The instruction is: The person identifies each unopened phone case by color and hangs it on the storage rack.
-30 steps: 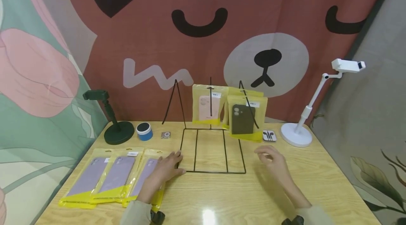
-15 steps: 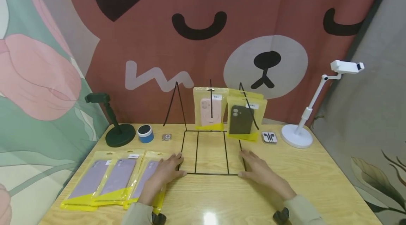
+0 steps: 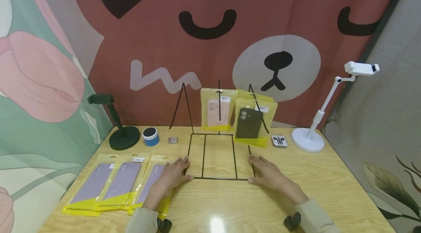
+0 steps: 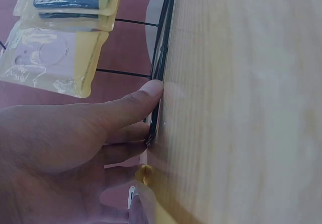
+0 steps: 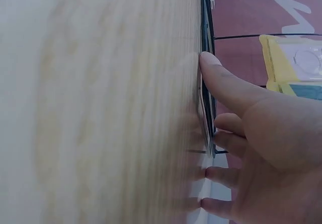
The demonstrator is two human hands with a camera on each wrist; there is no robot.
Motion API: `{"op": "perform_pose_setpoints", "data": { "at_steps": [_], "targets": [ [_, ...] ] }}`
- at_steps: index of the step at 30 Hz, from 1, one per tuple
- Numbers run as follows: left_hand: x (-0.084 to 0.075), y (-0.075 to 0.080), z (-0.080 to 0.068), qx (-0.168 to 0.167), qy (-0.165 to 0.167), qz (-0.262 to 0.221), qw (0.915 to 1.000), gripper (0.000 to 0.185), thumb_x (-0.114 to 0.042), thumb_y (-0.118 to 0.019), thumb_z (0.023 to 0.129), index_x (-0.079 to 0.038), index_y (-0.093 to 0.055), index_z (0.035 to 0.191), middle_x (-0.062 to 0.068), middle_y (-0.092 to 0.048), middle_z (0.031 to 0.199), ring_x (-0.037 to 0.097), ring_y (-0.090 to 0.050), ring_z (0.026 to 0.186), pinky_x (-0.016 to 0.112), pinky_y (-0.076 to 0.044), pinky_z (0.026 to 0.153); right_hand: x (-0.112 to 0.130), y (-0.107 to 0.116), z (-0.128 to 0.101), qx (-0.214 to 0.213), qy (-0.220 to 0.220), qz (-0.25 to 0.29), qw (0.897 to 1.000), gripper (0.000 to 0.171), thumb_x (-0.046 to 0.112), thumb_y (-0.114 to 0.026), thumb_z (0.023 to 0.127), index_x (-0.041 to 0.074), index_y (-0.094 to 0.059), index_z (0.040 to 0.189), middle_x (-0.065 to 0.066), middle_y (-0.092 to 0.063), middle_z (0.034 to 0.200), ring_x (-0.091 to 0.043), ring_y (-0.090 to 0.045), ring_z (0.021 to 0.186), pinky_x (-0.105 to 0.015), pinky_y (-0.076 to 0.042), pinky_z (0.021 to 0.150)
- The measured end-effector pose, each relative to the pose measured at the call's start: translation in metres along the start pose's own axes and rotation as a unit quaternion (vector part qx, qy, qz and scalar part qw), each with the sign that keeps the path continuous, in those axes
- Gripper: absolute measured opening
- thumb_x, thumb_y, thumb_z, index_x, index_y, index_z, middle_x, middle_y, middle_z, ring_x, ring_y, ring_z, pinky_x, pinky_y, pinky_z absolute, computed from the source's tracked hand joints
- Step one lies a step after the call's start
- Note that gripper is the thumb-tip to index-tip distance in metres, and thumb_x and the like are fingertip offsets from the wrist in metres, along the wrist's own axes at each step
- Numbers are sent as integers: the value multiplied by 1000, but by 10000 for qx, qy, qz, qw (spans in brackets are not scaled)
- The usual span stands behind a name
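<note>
A black wire display rack (image 3: 218,179) stands on the wooden table, its three hooks rising at the back. My left hand (image 3: 172,174) touches its front left corner, thumb against the front rod and fingers spread along the side. At the front right corner my right hand (image 3: 269,174) lies in the same way, its fingers fairly straight. From the middle hook hangs a bagged pink phone case (image 3: 213,110). Bagged dark phone cases (image 3: 249,123) hang on the right hook, one behind another; the left hook bears nothing. In the left wrist view, the left thumb (image 4: 151,88) meets the rod.
Three bagged purple phone cases (image 3: 121,182) lie overlapping at the left, partly under my left forearm. Behind them are a dark green stand (image 3: 124,138), a blue and white jar (image 3: 150,137) and a small music player (image 3: 172,140). Boxed earphones (image 3: 279,141) and a white stand (image 3: 307,140) are at right.
My right hand has come left and down from beside the rack onto its front right corner. The left hand has stayed at the left corner. The hanging bags have swung slightly.
</note>
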State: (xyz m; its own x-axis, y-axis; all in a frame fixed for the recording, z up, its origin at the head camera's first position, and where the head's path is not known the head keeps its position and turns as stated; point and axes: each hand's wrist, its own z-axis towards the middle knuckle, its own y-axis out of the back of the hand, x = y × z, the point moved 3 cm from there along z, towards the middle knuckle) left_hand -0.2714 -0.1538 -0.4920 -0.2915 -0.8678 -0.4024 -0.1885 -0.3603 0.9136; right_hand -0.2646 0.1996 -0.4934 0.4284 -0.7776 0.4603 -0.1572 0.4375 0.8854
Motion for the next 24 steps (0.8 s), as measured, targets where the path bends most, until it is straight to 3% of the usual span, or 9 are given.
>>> {"op": "perform_pose_setpoints", "data": {
  "at_steps": [24],
  "targets": [
    [-2,1,-1,-40,25,32,10000,65,-35,-73,84,-2,-53,136,16,-41,148,40,-34,137,69,-22,105,-7,0,-3,59,154,-22,9999,71,44,-67,86,4,-47,142,-17,-35,151,-52,-27,135,-74,-22,100]
  ]
}}
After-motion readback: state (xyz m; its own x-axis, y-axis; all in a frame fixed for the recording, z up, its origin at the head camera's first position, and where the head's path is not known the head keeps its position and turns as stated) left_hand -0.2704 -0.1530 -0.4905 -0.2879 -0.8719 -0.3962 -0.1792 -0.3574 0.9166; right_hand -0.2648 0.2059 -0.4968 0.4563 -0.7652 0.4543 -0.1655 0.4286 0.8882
